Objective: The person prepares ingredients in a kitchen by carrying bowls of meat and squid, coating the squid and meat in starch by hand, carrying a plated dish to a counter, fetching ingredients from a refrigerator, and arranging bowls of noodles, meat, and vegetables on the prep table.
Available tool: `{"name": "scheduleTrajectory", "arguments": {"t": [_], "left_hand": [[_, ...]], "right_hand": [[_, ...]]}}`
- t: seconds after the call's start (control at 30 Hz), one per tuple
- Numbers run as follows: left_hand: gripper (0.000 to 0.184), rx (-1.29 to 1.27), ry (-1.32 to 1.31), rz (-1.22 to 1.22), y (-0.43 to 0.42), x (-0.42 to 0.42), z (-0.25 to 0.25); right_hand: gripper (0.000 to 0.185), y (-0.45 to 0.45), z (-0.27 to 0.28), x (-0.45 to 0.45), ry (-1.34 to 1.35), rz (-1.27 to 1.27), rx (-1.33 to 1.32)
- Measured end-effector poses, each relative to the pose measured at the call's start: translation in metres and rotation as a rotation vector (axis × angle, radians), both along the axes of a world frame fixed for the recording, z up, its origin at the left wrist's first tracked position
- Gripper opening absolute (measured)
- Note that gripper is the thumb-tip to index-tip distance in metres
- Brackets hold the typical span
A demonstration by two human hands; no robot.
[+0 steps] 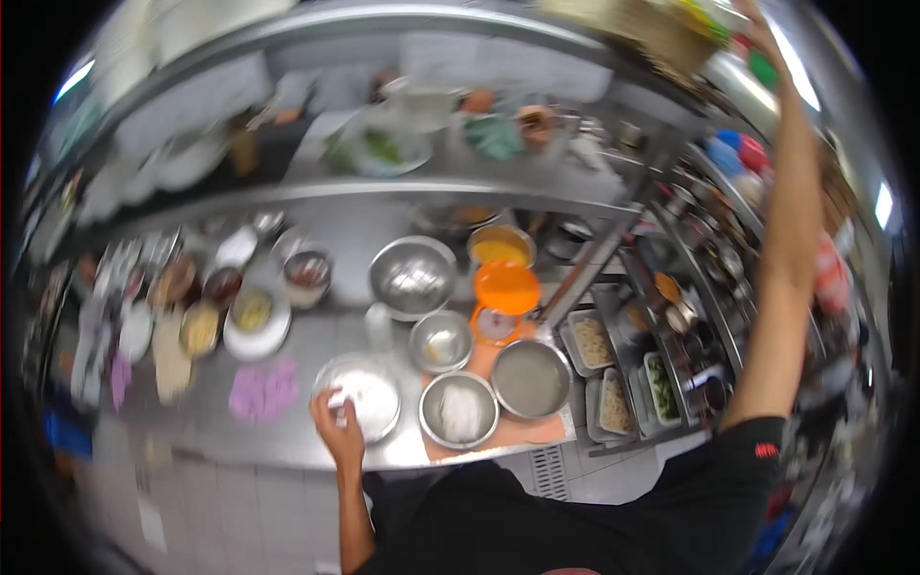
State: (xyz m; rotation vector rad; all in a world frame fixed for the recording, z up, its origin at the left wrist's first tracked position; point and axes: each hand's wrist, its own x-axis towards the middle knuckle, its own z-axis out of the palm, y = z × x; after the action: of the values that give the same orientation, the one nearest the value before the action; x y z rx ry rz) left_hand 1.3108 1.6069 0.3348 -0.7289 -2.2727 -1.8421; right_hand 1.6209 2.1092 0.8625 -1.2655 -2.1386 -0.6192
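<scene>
My left hand is at the near edge of the steel counter, over the left rim of a round bowl of white powder. Its fingers are bent and apart, with nothing visible between them. Stretched up to the far right, my right hand reaches the top shelf beside a green and red item; its fingers are blurred at the frame's edge. Right of the powder bowl sits a steel bowl with a white lump. Behind that are a small steel bowl and an orange bowl.
A wide steel bowl and a grey-bottomed pan stand on the counter. A purple cloth lies left. A raised steel shelf crosses behind. Trays of food fill the rack at right.
</scene>
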Motion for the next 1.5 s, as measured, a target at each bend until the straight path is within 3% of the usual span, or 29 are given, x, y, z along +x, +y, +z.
{"name": "scheduleTrajectory", "arguments": {"t": [0.17,0.3,0.37,0.43,0.53,0.57,0.6,0.63,0.67,0.77,0.83,0.93,1.0,1.1,1.23,1.3,1.33,1.4,1.5], "left_hand": [[0.022,-0.064,-0.082,-0.053,0.007,0.007,0.007],[0.026,-0.034,-0.114,-0.227,0.011,0.016,-0.017],[0.025,-0.114,-0.142,-0.407,0.023,0.03,-0.016],[0.026,-0.354,-0.15,-0.53,0.038,0.045,-0.007],[0.026,-0.416,0.184,-0.508,0.07,0.047,-0.037],[0.026,-0.426,0.177,-0.508,0.079,0.045,-0.04],[0.026,-0.525,0.186,-0.473,0.087,0.042,-0.042],[0.026,-0.626,0.193,-0.436,0.093,0.039,-0.045],[0.026,-0.64,0.191,-0.431,0.099,0.034,-0.048],[0.025,-0.788,0.225,-0.517,0.108,0.026,-0.064],[0.023,-0.824,0.277,-0.525,0.111,0.026,-0.071],[0.019,-0.855,0.32,-0.535,0.117,0.024,-0.07],[0.015,-0.886,0.276,-0.537,0.117,0.023,-0.068],[0.015,-0.839,0.269,-0.501,0.113,0.025,-0.068],[0.016,-0.848,0.208,-0.541,0.114,0.02,-0.078],[0.013,-0.858,0.25,-0.432,0.117,0.024,-0.071],[0.013,-0.859,0.251,-0.426,0.121,0.02,-0.066],[0.017,-1.006,0.194,-0.553,0.127,0.014,-0.049],[0.024,-1.187,0.179,-0.702,0.139,-0.001,-0.035]], "right_hand": [[0.036,-0.047,-0.005,0.007,0.117,0.06,0.071],[0.036,-0.108,-0.074,0.02,0.232,0.283,0.058],[0.037,-0.155,-0.129,0.024,0.317,0.366,-0.065],[0.037,-0.2,-0.2,0.026,0.388,0.353,-0.274],[0.038,-0.248,-0.348,-0.014,0.343,0.164,-0.789],[0.039,-0.27,-0.398,-0.044,0.446,0.205,-0.817],[0.043,-0.28,-0.435,-0.066,0.431,0.089,-1.075],[0.044,-0.283,-0.499,-0.077,0.572,0.276,-1.062],[0.043,-0.297,-0.527,-0.092,0.596,0.296,-1.087],[0.045,-0.328,-0.54,-0.127,0.652,0.219,-1.168],[0.044,-0.338,-0.548,-0.134,0.278,0.313,-1.051],[0.042,-0.337,-0.545,-0.133,0.238,0.307,-1.143],[0.04,-0.34,-0.539,-0.125,0.267,0.324,-1.068],[0.04,-0.337,-0.553,-0.107,0.582,0.42,-1.036],[0.041,-0.342,-0.604,-0.046,0.385,0.329,-0.954],[0.037,-0.349,-0.618,-0.036,0.693,0.296,-1.312],[0.037,-0.347,-0.626,-0.037,0.692,0.302,-1.314],[0.029,-0.347,-0.626,-0.043,1.028,0.288,-1.434],[0.024,-0.349,-0.634,-0.05,1.164,0.212,-1.375]]}}
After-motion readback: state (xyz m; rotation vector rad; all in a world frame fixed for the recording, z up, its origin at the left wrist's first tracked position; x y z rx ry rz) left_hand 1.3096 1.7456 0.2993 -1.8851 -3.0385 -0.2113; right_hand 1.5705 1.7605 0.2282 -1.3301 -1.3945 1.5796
